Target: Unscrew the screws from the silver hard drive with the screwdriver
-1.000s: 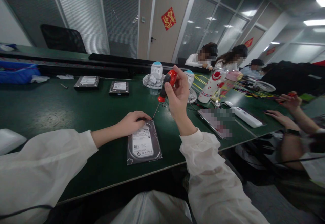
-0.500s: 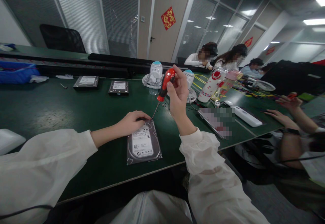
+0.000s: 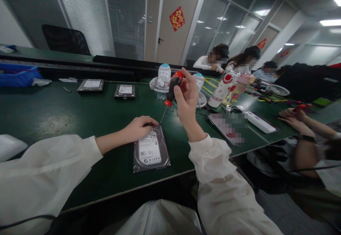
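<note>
A silver hard drive (image 3: 150, 151) with a white label lies flat near the front edge of the dark green table (image 3: 53, 114). My left hand (image 3: 139, 128) rests on its far left corner, fingers curled down on the case. My right hand (image 3: 187, 100) is closed round the red and black handle of a screwdriver (image 3: 172, 89). The shaft slants down to the left and its tip meets the drive's far corner beside my left fingers.
Two more hard drives (image 3: 91, 85) (image 3: 125, 91) lie further back. Two small white fans (image 3: 163, 78) stand behind the screwdriver. A white bottle (image 3: 221, 89), a tablet (image 3: 226, 126) and a white bar (image 3: 259, 122) lie to the right. A co-worker's hands (image 3: 293, 116) work at far right.
My hands and the drive stay put; my right fingers shift slightly on the screwdriver handle. The co-worker's hands at the right have dropped lower and closer together.
</note>
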Demonstrator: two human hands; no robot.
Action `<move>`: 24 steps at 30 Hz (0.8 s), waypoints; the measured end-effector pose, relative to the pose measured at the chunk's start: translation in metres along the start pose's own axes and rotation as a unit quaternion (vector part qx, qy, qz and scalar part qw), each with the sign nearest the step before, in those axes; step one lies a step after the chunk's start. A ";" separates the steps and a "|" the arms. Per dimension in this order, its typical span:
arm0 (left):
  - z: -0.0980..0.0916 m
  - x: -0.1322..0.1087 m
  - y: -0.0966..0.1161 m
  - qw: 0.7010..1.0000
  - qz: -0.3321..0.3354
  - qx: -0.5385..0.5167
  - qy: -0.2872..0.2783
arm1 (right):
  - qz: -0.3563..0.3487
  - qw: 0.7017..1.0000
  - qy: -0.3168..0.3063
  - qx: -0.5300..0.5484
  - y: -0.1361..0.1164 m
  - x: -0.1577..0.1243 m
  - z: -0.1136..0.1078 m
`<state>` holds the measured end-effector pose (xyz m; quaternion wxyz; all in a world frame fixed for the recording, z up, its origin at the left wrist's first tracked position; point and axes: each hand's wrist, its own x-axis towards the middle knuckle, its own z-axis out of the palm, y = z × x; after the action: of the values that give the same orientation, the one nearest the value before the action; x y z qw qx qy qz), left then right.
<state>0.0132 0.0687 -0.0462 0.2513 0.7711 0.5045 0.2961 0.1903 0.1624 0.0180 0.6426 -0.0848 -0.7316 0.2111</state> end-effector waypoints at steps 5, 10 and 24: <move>0.000 0.000 0.001 1.000 0.003 -0.003 0.004 | -0.011 0.999 0.020 -0.024 0.000 -0.001 0.002; 0.000 0.000 0.000 1.000 0.003 -0.004 0.002 | 0.000 1.000 -0.005 -0.005 -0.001 -0.001 0.000; 0.002 0.001 0.000 1.000 0.003 -0.004 0.010 | 0.012 1.000 0.003 0.021 -0.003 -0.001 0.001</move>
<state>0.0147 0.0690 -0.0470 0.2481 0.7686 0.5036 0.3067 0.1900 0.1589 0.0189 0.6441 -0.0809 -0.7238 0.2340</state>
